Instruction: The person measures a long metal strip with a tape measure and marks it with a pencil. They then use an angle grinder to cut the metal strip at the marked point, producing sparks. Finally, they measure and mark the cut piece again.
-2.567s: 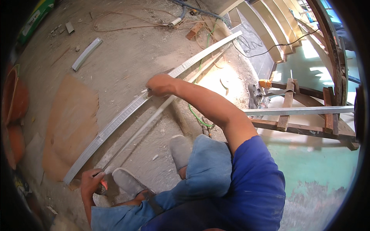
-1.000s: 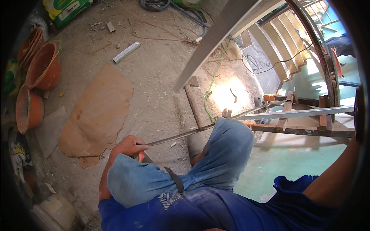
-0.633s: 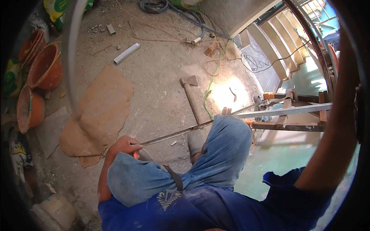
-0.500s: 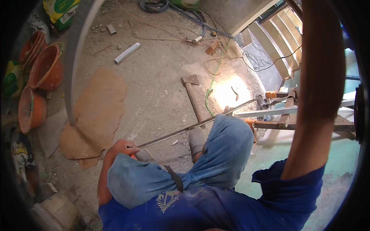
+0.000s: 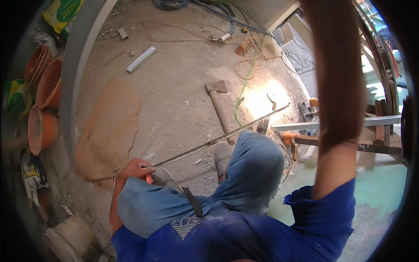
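Observation:
My left hand (image 5: 139,169) is closed by my left knee, gripping a tape measure. A bit of its red-orange case shows below my fingers. Its long narrow blade (image 5: 209,144) runs out to the right, past my right knee, with the tip over a bright patch of floor. My right arm (image 5: 338,109) is raised high, and its hand lies beyond the top of the picture. An axe (image 5: 217,87) with a wooden handle rests on the ground beyond the blade.
A grey metal bar (image 5: 72,87) rises close on the left. Orange buckets (image 5: 42,131) and a sheet of brown cardboard (image 5: 107,131) are on that side. A short metal channel (image 5: 142,60) lies ahead. Cables, a green hose (image 5: 246,83) and a metal tube (image 5: 340,123) on wooden supports are to the right.
My raised right arm has shifted left in the view, and the blade's tip sits slightly higher and more to the left. My left hand keeps its grip. The view has turned a little.

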`<state>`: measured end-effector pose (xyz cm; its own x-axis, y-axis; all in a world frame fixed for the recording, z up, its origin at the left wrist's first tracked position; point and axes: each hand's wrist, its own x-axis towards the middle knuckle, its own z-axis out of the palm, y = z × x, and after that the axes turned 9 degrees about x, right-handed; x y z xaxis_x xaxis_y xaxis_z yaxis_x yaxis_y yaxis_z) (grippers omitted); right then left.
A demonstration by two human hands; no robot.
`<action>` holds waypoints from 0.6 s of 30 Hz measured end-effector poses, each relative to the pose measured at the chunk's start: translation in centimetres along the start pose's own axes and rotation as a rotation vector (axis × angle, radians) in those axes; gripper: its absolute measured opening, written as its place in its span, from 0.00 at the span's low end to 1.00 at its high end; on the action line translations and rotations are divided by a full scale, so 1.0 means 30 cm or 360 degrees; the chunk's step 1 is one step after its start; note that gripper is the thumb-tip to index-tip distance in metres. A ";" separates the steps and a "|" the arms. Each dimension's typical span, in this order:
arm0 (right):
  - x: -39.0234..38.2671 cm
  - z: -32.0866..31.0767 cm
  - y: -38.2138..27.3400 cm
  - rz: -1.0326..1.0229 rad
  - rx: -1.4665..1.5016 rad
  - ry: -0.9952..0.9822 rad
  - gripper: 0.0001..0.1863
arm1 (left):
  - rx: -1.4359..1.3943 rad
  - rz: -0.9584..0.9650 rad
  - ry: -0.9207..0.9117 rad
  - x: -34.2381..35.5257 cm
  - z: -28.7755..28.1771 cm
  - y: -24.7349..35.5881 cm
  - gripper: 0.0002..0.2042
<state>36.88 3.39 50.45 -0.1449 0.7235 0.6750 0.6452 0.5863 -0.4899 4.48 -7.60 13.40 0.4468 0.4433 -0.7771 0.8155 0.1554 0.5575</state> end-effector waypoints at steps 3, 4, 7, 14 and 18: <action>-0.121 0.093 0.092 0.0642 0.1646 0.0035 0.12 | -0.0053 -0.0080 -0.0042 -0.006 0.017 -0.026 0.14; -0.169 0.194 0.146 0.0736 0.1784 0.0229 0.14 | -0.0078 -0.0181 -0.0026 -0.040 0.018 -0.058 0.14; -0.307 0.267 0.247 0.1086 0.1747 0.0441 0.19 | 0.0041 -0.0454 -0.0026 -0.006 0.036 0.027 0.13; -0.526 0.365 0.430 0.1387 0.2001 0.0409 0.20 | 0.0066 -0.0157 -0.0030 -0.024 0.000 -0.108 0.14; -0.629 0.485 0.508 0.1787 0.1909 0.0422 0.18 | 0.0095 -0.0181 0.0031 -0.059 -0.022 -0.145 0.14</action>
<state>38.53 3.97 22.22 0.1658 0.9468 -0.2760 -0.5895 -0.1292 -0.7973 -0.10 -8.47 12.55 0.3433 0.4431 -0.8281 0.8812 0.1532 0.4473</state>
